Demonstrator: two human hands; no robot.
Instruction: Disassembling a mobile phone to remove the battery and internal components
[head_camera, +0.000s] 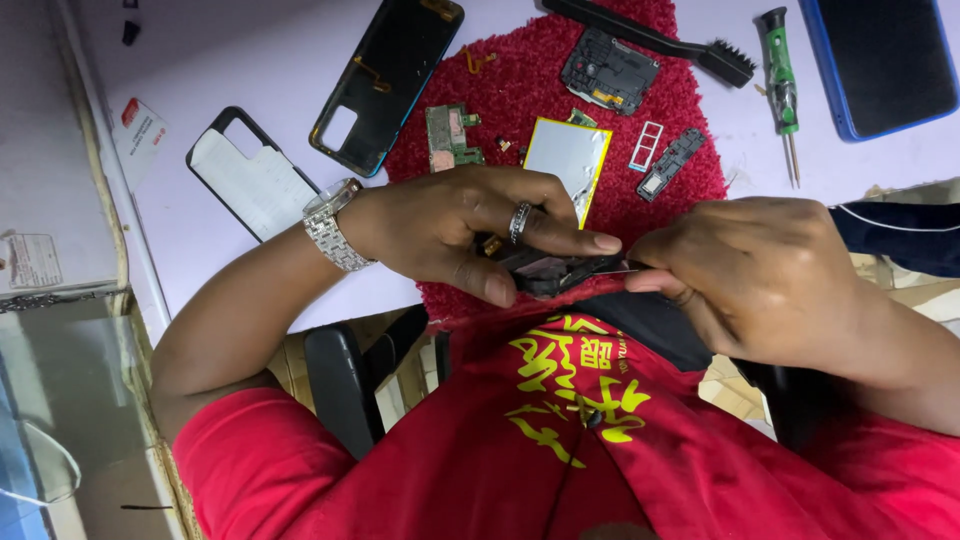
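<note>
Left hand (455, 225) pinches a small dark phone part (548, 270) between thumb and fingers, held in the air just above the near edge of the red mat (520, 95) — grip closed on the part. Right hand (765, 280) closed on a thin metal tool (622, 266), its tip touching the part's right end; whether it is tweezers or a blade I cannot tell.

On the mat: a green circuit board (450, 135), a silver-faced battery with yellow rim (565, 155), a dark cover plate (608, 70), a small tray frame (646, 146). On the table (280, 60): a black brush (650, 40), a green screwdriver (780, 85), a phone back cover (385, 80).

Risks as I judge them:
- Tool slips off the part's edge — tip could jab the left thumb, which sits close by.
- Part is held over the lap, off the mat; a loose pinch would likely drop it toward the floor.
- Too much prying force may crack or bend the part.
</note>
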